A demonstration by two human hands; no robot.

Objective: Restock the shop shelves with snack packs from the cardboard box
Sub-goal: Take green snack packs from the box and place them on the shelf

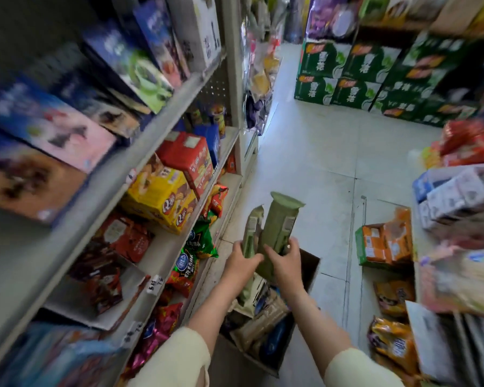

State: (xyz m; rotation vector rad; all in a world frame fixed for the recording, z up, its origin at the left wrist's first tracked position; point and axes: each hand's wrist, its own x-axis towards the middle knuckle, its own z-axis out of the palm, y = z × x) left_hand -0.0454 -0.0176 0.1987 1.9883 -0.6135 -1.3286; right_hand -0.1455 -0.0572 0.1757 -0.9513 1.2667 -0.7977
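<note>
An open cardboard box [309, 270] stands on the floor below my arms, with several long snack packs [266, 314] in green, tan and blue inside. My left hand [239, 265] grips a slim green pack [251, 229] near its lower end. My right hand [284, 262] grips a thicker green tube-shaped pack [280, 224]. Both packs point up and away from me, held above the box. The shop shelves [162, 135] rise on my left, stacked with boxed and bagged snacks.
An orange-and-green carton [383, 243] sits on the floor to the right of the box. Stacked green crates [355, 76] block the far end of the aisle. A display of packs [458, 196] and bags crowds the right side. Pale tiled floor [319, 163] lies ahead.
</note>
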